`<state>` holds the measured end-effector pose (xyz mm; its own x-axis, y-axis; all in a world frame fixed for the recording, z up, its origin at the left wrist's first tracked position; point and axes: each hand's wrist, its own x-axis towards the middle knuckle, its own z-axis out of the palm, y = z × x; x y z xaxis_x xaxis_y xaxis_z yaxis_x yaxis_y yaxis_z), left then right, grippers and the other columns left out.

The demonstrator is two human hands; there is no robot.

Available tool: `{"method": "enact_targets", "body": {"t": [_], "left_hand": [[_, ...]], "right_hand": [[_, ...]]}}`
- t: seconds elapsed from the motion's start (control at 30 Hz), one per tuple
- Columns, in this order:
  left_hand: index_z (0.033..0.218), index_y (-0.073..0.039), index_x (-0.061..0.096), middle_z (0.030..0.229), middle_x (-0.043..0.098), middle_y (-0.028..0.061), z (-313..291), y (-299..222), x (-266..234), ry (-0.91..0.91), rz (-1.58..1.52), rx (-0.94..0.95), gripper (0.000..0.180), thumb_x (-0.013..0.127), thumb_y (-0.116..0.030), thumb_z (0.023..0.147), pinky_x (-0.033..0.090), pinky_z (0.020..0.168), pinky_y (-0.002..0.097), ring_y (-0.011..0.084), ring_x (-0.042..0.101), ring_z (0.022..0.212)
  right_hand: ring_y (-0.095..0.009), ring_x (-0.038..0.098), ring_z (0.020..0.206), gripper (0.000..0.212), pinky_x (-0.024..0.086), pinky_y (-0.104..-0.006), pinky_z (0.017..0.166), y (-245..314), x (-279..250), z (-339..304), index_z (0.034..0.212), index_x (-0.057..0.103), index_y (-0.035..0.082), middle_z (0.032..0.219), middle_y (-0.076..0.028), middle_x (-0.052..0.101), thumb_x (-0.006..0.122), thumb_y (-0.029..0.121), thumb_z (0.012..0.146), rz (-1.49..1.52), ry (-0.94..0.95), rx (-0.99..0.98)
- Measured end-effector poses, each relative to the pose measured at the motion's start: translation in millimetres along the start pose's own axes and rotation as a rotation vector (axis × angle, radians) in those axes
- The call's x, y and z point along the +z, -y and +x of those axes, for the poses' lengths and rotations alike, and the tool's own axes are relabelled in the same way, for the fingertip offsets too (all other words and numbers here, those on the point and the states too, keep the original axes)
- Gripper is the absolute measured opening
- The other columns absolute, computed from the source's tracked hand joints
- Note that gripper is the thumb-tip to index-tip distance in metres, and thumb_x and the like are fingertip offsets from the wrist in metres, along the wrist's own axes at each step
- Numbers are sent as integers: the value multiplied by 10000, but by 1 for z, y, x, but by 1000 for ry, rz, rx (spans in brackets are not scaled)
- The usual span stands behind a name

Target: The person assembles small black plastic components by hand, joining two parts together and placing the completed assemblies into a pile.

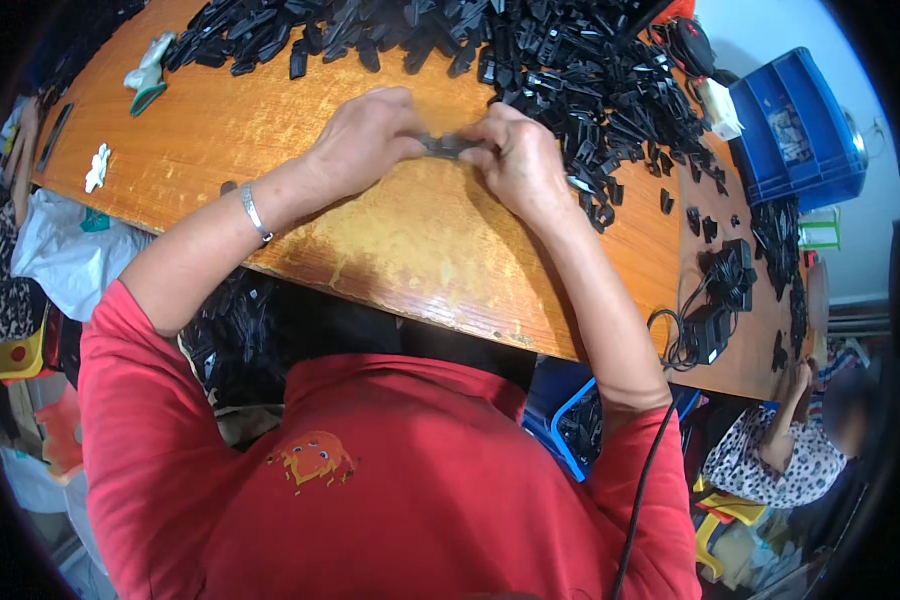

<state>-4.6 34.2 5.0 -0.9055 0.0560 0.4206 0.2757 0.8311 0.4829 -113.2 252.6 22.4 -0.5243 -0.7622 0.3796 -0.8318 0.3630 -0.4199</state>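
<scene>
Both of my hands meet above the middle of the wooden table, pinching a small black plastic part between them. My left hand grips its left end with thumb and fingers. At the right end my right hand does the same with bent fingers. Motion smears the fingertips, and the fingers cover much of the part, so its full shape is hidden. Beyond my hands lies a broad heap of black plastic pieces, some of them close to my right hand.
A white glove with a green cuff and a small white item lie at the left. To the right are a blue compartment bin and black adapters with cables. Another person in a spotted top sits at the far right.
</scene>
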Motion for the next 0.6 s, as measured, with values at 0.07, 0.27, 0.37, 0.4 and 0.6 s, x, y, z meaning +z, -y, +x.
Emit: {"method": "enact_targets", "body": {"t": [0.07,0.27,0.37,0.4,0.6], "left_hand": [[1019,6,796,959,678,138,1,3,2,-23,-8,33,189,830,-131,893,539,822,433,337,669,912],[1024,8,792,963,673,142,0,2,3,-10,17,45,198,832,-135,894,537,817,437,339,664,912],[1017,9,788,950,667,140,1,0,3,-3,6,36,198,832,-140,894,536,818,442,340,662,918],[1011,9,786,941,664,140,0,-1,2,6,5,24,196,832,-141,894,536,819,445,340,662,922],[984,9,780,934,660,140,3,-3,3,19,-1,45,175,824,-135,896,533,812,449,341,662,919]], "right_hand": [[-371,736,915,215,584,-464,815,1,-3,1,1021,835,45,966,-151,720,861,77,811,-13,18,20],[-389,735,916,256,588,-475,819,2,-5,-8,1070,827,50,998,-150,720,866,98,821,-52,35,11],[-404,735,900,260,591,-489,807,3,-4,-12,1084,815,51,1022,-159,711,857,100,833,-61,32,31],[-409,735,891,248,592,-496,799,6,-6,-12,1076,806,43,1027,-165,705,849,104,839,-76,39,37],[-415,733,861,222,594,-502,752,7,-3,-17,1030,761,30,1031,-167,684,840,128,847,-108,13,-6]]}}
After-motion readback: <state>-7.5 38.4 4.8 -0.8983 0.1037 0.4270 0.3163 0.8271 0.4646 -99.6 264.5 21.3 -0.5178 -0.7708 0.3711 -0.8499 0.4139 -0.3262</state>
